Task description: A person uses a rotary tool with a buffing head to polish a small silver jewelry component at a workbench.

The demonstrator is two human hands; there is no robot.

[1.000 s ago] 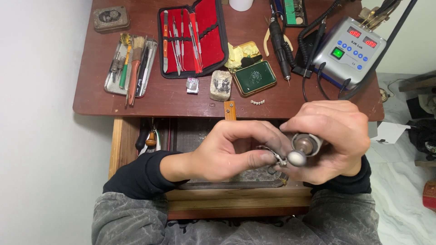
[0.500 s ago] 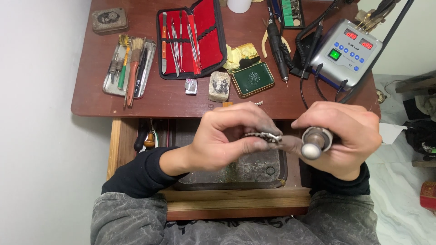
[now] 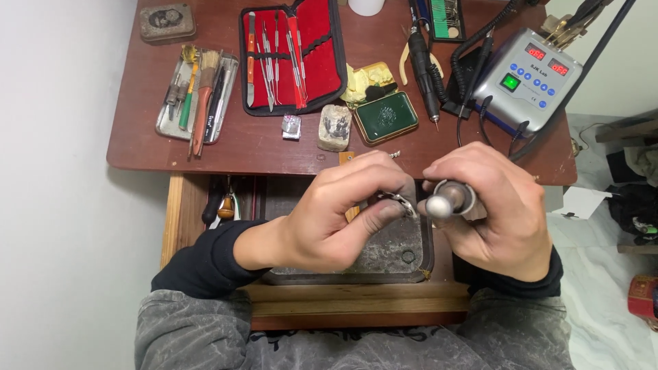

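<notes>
Silver metal shows between my fingers — a small ornate silver piece (image 3: 397, 202) is pinched at the tips of my left hand (image 3: 336, 219), thumb under and forefinger over, so it juts out to the right of the grip. My right hand (image 3: 497, 209) is clenched around a cylindrical grey metal handpiece (image 3: 449, 201), whose rounded end faces the camera and sits just beside the silver piece; I cannot tell whether they touch. Both hover over a dark, dusty rectangular metal tray (image 3: 394, 253) set in a pulled-out wooden drawer (image 3: 356, 301). On the reddish-brown wooden desk (image 3: 240, 147) beyond, an open black case with red lining (image 3: 322, 62) holds a row of slim metal hand tools, a shallow silver tin tray (image 3: 168, 120) holds brushes and pencils, and a small green square tin (image 3: 386, 116) lies open — near a grey control box with red displays (image 3: 528, 79).
</notes>
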